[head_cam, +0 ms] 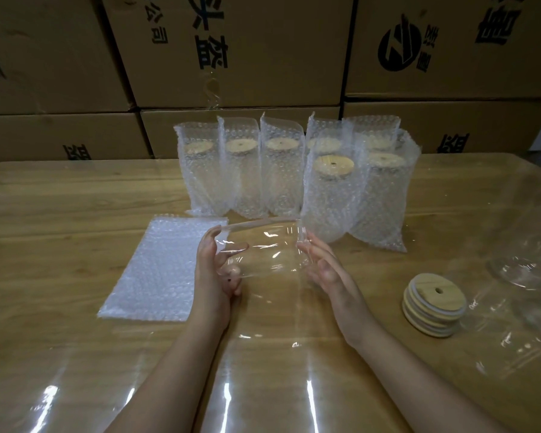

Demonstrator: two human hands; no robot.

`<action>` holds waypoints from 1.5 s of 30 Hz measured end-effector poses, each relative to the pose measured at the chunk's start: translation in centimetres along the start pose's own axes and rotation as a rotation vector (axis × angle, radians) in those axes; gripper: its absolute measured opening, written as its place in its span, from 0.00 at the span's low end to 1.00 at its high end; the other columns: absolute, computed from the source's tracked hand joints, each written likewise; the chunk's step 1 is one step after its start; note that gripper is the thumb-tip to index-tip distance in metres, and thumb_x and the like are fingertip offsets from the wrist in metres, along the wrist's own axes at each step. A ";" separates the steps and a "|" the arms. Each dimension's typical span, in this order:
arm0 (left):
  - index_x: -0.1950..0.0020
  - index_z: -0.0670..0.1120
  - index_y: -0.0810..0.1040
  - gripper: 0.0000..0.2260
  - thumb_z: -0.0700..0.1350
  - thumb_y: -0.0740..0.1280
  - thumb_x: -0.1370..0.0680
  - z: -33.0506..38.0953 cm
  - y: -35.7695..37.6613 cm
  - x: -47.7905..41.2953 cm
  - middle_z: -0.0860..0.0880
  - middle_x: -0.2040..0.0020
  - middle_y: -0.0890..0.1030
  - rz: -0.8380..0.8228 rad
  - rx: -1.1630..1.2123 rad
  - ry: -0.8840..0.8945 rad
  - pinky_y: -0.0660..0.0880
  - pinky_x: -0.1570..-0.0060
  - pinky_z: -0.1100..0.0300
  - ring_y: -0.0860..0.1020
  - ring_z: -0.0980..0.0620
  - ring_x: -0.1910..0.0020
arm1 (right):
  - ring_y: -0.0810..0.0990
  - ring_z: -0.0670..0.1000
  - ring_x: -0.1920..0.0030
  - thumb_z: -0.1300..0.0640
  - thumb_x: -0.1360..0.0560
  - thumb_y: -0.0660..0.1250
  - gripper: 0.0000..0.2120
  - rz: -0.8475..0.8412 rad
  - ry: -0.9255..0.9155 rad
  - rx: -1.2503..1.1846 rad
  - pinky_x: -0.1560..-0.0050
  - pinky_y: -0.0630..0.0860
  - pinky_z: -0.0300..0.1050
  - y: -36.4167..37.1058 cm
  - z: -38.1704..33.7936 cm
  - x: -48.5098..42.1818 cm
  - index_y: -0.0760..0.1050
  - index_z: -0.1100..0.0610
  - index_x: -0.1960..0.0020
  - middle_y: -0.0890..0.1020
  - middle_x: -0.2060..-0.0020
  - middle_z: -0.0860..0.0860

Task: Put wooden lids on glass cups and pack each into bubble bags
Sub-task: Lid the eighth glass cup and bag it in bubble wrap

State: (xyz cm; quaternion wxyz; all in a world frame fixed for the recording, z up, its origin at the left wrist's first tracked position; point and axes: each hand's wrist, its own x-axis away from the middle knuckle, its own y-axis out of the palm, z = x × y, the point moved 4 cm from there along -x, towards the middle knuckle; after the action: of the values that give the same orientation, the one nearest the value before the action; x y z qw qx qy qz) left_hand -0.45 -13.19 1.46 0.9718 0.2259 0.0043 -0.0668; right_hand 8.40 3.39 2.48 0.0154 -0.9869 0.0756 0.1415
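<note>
A clear glass cup [264,245] lies sideways in the air between my hands, just above the table. My left hand [214,273] grips its left end, with the thumb and a finger showing through the glass. My right hand [325,273] presses straight fingers against its right end. The cup has no lid. A stack of wooden lids [433,307] with white seal rings sits to the right of my right hand. Flat bubble bags [156,267] lie in a pile to the left of my left hand.
Several lidded cups in bubble bags [281,173] stand upright in rows behind my hands. Bare glass cups [527,270] stand at the right edge, blurred. The wooden table [60,198] is under a clear plastic sheet. Cardboard boxes [247,51] wall the back.
</note>
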 end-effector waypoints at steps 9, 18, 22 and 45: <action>0.41 0.68 0.70 0.21 0.70 0.61 0.32 0.6 0.2 0.7 0.55 0.49 0.83 0.049 -0.243 0.157 0.69 0.71 0.64 0.71 0.57 0.69 | 0.57 0.35 0.27 0.35 0.32 0.62 0.35 0.010 0.014 0.047 0.28 0.57 0.34 0.8 0.6 0.4 0.55 0.41 0.28 0.59 0.26 0.41; 0.42 0.74 0.67 0.19 0.65 0.63 0.32 0.5 1.1 1.4 0.54 0.47 0.79 -0.017 -0.408 0.261 0.72 0.66 0.66 0.74 0.61 0.65 | 0.51 0.39 0.24 0.43 0.24 0.57 0.31 0.126 -0.218 0.347 0.30 0.50 0.29 0.2 -0.4 0.3 0.54 0.52 0.25 0.54 0.23 0.47; 0.39 0.66 0.69 0.21 0.62 0.64 0.32 0.0 1.4 1.4 0.49 0.46 0.80 -0.092 -0.424 0.253 0.70 0.61 0.60 0.73 0.58 0.63 | 0.52 0.44 0.23 0.45 0.23 0.56 0.30 0.166 -0.262 0.379 0.26 0.51 0.38 -0.1 -0.4 0.3 0.57 0.57 0.24 0.56 0.23 0.48; 0.42 0.64 0.74 0.20 0.62 0.63 0.33 -0.3 0.9 0.3 0.46 0.50 0.83 -0.183 -0.312 0.168 0.67 0.75 0.61 0.68 0.50 0.75 | 0.78 0.52 0.75 0.42 0.32 0.64 0.22 0.143 0.173 -0.141 0.80 0.65 0.37 -1.2 0.7 -0.6 0.69 0.48 0.40 0.80 0.52 0.54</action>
State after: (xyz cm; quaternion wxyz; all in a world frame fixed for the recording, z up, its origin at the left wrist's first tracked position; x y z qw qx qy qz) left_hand -0.02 -12.33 1.54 0.9812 0.0760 0.1164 -0.1342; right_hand 7.82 4.73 2.00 -0.0706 -0.9862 0.1366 0.0617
